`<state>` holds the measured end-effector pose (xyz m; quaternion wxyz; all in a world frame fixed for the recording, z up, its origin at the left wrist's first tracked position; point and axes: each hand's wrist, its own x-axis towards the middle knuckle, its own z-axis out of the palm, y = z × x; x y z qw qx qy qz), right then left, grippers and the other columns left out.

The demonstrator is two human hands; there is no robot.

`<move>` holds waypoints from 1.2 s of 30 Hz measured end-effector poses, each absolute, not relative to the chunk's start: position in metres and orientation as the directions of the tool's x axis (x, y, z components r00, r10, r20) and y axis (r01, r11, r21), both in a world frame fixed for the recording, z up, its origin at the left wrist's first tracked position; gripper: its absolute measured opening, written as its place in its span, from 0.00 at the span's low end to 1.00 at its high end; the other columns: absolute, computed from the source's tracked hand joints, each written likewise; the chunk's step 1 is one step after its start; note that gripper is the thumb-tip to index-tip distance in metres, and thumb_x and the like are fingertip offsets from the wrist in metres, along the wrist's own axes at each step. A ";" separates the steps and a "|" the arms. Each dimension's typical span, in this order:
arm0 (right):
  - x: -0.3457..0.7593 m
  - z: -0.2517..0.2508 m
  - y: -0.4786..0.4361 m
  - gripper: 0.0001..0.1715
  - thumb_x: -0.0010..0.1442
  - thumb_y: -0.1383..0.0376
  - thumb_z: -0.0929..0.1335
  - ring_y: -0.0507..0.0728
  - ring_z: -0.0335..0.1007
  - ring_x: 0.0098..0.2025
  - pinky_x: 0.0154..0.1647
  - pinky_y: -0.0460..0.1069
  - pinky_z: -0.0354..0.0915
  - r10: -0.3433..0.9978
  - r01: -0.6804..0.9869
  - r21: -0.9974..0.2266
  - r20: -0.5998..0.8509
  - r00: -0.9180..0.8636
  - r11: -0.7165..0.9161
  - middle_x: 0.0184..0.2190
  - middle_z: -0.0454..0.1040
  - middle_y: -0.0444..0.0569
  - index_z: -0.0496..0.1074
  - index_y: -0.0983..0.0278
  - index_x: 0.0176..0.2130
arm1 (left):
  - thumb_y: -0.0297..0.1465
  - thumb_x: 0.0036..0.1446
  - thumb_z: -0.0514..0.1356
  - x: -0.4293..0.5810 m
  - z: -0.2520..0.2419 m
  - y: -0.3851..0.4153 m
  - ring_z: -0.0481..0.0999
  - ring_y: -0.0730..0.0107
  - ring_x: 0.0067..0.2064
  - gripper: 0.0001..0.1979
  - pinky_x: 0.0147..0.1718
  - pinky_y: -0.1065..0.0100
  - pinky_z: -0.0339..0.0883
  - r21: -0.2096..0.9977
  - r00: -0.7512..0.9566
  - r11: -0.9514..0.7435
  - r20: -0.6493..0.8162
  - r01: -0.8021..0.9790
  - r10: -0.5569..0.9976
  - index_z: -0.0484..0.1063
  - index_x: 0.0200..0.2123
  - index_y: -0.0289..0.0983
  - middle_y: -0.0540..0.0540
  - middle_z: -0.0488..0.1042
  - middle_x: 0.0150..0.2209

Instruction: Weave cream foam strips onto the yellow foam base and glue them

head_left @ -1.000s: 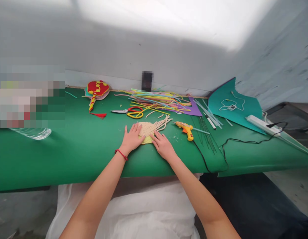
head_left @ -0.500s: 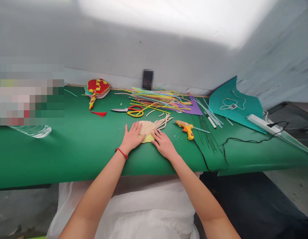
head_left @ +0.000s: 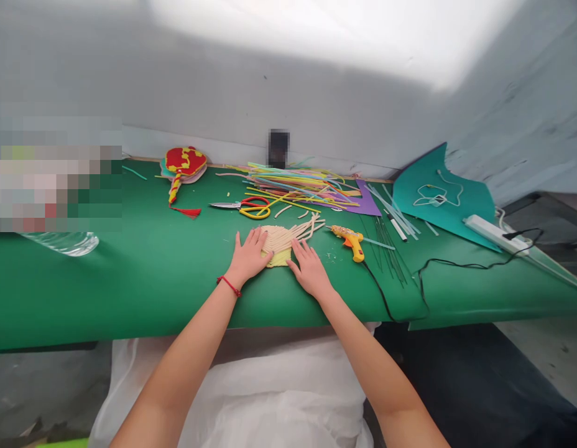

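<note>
A small craft piece of cream pipe cleaners [head_left: 279,238], laid side by side over a yellow part [head_left: 281,258], lies flat on the green table. Its loose cream ends fan out to the upper right. My left hand [head_left: 249,256], a red cord bracelet [head_left: 229,286] at its wrist, rests with fingers spread on the piece's left edge. At the right edge lies my right hand [head_left: 311,270], fingers apart and thumb touching the yellow part. Neither hand grips anything. A yellow hot glue gun [head_left: 349,239] lies just right of my right hand.
Scissors [head_left: 246,206] lie beyond my left hand, near a red-and-yellow fan [head_left: 183,163] with a tassel. Behind is a pile of coloured pipe cleaners [head_left: 298,186]. Glue sticks [head_left: 395,211], green wires [head_left: 391,255], a black cord [head_left: 419,283] and a power strip [head_left: 496,235] occupy the right.
My right hand has slid slightly to the right, uncovering more of the yellow part. The left hand stays on the piece's left edge.
</note>
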<state>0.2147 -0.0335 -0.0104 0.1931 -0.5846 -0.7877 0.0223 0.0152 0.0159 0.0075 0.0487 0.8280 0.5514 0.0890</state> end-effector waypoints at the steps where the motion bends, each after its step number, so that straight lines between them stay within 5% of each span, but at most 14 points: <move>1: 0.215 -0.010 -0.034 0.33 0.68 0.54 0.55 0.60 0.43 0.69 0.65 0.60 0.51 0.927 0.909 -0.285 0.309 -0.214 0.305 0.66 0.53 0.51 0.50 0.64 0.67 | 0.43 0.62 0.45 0.015 0.007 0.016 0.46 0.55 0.68 0.32 0.64 0.42 0.31 0.180 0.376 -0.387 0.095 0.904 0.922 0.48 0.67 0.37 0.42 0.46 0.69; 7: 0.214 -0.011 -0.035 0.27 0.68 0.57 0.56 0.61 0.51 0.66 0.64 0.59 0.54 0.914 0.900 -0.299 0.351 -0.205 0.317 0.61 0.63 0.51 0.64 0.65 0.61 | 0.43 0.63 0.44 0.015 0.007 0.015 0.46 0.56 0.69 0.32 0.64 0.42 0.30 0.189 0.378 -0.391 0.103 0.901 0.920 0.49 0.66 0.37 0.42 0.46 0.69; 26: 0.212 -0.011 -0.034 0.30 0.68 0.56 0.56 0.60 0.47 0.68 0.65 0.62 0.50 0.914 0.901 -0.223 0.253 -0.316 0.373 0.65 0.55 0.50 0.55 0.62 0.65 | 0.43 0.63 0.45 0.016 0.007 0.015 0.47 0.58 0.68 0.30 0.65 0.45 0.30 0.256 0.363 -0.382 0.118 0.888 0.924 0.52 0.66 0.41 0.45 0.48 0.68; 31: 0.211 -0.010 -0.035 0.32 0.68 0.54 0.55 0.60 0.45 0.68 0.65 0.61 0.49 0.924 0.909 -0.227 0.247 -0.293 0.349 0.66 0.52 0.50 0.52 0.63 0.66 | 0.34 0.66 0.33 0.005 0.010 0.021 0.45 0.65 0.69 0.27 0.64 0.44 0.39 0.314 0.166 -0.208 0.155 0.926 0.974 0.46 0.67 0.41 0.47 0.46 0.69; 36: 0.211 -0.006 -0.037 0.35 0.67 0.52 0.57 0.60 0.41 0.69 0.66 0.62 0.48 0.906 0.901 -0.212 0.282 -0.315 0.379 0.67 0.50 0.52 0.47 0.63 0.68 | 0.33 0.66 0.35 -0.008 0.007 0.026 0.48 0.55 0.68 0.27 0.61 0.35 0.40 0.327 -0.048 -0.008 0.163 0.945 0.985 0.49 0.66 0.36 0.37 0.51 0.67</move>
